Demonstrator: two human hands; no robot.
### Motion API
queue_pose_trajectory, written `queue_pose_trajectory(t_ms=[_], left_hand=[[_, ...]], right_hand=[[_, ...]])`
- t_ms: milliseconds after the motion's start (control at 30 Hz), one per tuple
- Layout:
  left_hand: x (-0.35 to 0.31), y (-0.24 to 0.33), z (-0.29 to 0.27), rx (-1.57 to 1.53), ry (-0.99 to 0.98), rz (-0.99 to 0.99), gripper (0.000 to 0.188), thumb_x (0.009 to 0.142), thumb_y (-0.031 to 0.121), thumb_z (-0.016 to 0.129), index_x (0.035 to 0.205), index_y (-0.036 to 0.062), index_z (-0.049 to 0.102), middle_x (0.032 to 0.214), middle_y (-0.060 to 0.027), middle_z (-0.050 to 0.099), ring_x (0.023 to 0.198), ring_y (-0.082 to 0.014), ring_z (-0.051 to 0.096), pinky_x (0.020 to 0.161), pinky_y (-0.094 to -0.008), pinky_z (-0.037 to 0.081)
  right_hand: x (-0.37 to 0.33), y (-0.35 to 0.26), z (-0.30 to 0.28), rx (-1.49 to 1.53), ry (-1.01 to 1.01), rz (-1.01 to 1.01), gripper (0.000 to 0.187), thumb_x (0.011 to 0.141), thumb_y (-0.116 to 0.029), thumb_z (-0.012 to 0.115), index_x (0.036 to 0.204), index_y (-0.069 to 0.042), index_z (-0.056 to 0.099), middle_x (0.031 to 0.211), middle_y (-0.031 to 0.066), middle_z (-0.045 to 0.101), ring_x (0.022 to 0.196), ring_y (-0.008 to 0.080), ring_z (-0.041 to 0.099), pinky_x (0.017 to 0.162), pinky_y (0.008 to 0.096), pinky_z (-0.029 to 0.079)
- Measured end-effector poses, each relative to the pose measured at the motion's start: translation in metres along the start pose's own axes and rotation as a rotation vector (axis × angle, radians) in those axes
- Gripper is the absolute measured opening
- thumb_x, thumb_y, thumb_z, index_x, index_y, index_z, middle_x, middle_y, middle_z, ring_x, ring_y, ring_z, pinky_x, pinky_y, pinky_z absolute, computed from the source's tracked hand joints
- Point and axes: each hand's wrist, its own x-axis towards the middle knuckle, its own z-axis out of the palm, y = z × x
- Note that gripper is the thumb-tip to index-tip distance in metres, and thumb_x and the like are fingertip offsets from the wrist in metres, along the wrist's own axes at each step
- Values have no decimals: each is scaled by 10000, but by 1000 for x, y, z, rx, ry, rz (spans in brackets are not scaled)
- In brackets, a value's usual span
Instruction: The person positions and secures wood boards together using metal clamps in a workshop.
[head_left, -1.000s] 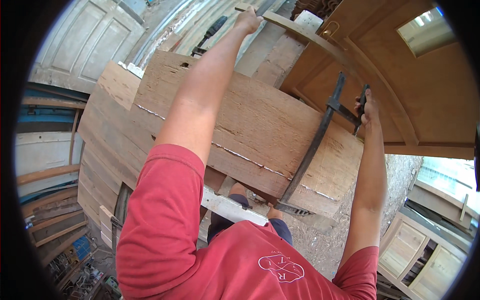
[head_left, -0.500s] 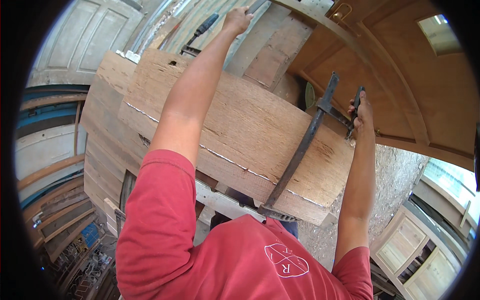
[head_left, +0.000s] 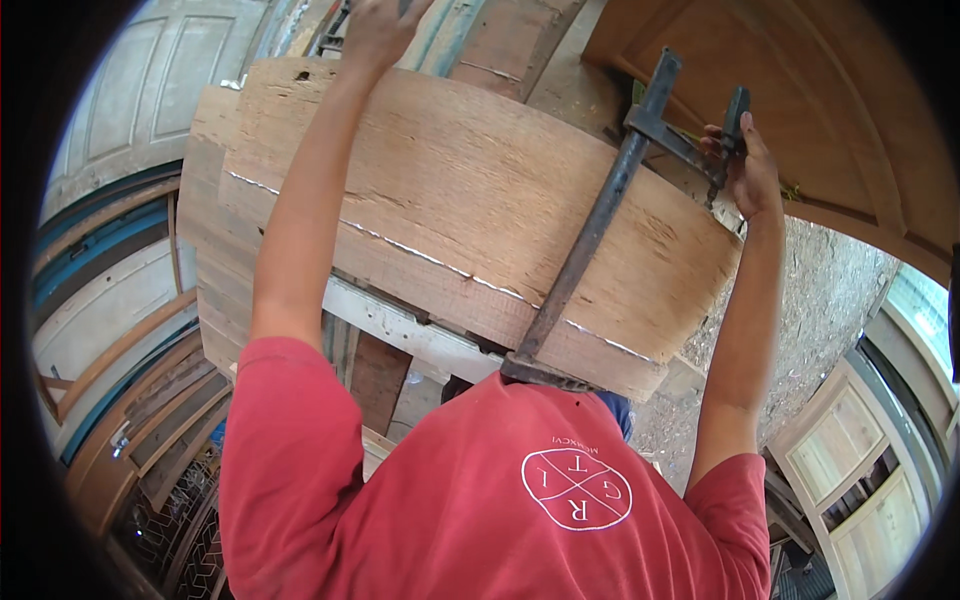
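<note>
A wide wooden board [head_left: 480, 170] lies before me against a narrower strip of wood [head_left: 440, 275], with a white line of what looks like glue along their seam. Across both runs a dark metal bar clamp [head_left: 595, 235], its lower jaw close to my shirt. The fingers of my right hand [head_left: 755, 180] are around the clamp's dark handle [head_left: 737, 115], beyond the board's right end. At the top edge my left hand [head_left: 380, 35] is closed on a grey thing, mostly cut off by the picture. Beside it shows part of a second clamp [head_left: 330, 42].
Brown panelled doors [head_left: 800, 110] stand at the far right, a pale door [head_left: 150, 90] at the far left. Stacked frames and boards [head_left: 120, 330] line the left side. Light wooden cabinet doors [head_left: 850, 450] rest on the right. Below the board runs a white rail [head_left: 400, 325].
My left hand has come left and closer to the board, near the second clamp. My right hand stays at the first clamp's handle. The whole view has shifted, placing the board higher.
</note>
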Motion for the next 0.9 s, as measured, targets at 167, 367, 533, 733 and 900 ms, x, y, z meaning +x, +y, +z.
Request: queue_pose_trajectory(t_ms=[167, 367, 533, 733, 900], left_hand=[[-126, 5, -54, 101, -35, 36, 561, 991, 437, 628, 1466, 145, 561, 1500, -229, 486, 1425, -461, 377, 1174, -523, 330], [-252, 102, -140, 33, -175, -273, 634, 1008, 476, 588, 1538, 144, 479, 1552, -260, 416, 1478, -492, 302, 1220, -541, 270], [-327, 172, -163, 49, -299, -395, 630, 1011, 490, 576, 1525, 134, 499, 1602, -244, 373, 1515, -477, 239, 1232, -554, 246], [-359, 287, -170, -56, -237, -471, 582, 1017, 469, 572, 1491, 134, 534, 1581, -242, 371, 1513, -460, 238, 1219, -565, 273], [-390, 368, -162, -91, -139, -420, 541, 1004, 423, 601, 1467, 145, 557, 1536, -233, 396, 1470, -456, 294, 1197, -579, 298]], right_hand=[[-38, 25, -26, 128, -37, -35, 489, 1022, -447, 636, 1282, -33, 611, 1105, 112, 718, 1000, 197, 686, 920, 333, 501], [-90, 22, -56, -241, 142, -330, 538, 1024, -420, 635, 1353, -2, 556, 1167, 123, 694, 1052, 208, 660, 970, 360, 502], [-134, 65, -77, -165, 89, -251, 601, 999, -396, 686, 1400, 11, 501, 1169, 128, 668, 1022, 185, 656, 896, 327, 518], [-195, 123, -100, 0, 45, -137, 732, 944, -396, 757, 1435, 32, 422, 1174, 128, 618, 941, 173, 638, 855, 316, 527], [-240, 154, -96, -11, -211, 12, 766, 916, -368, 782, 1446, 36, 403, 1201, 151, 657, 1062, 224, 678, 917, 344, 539]])
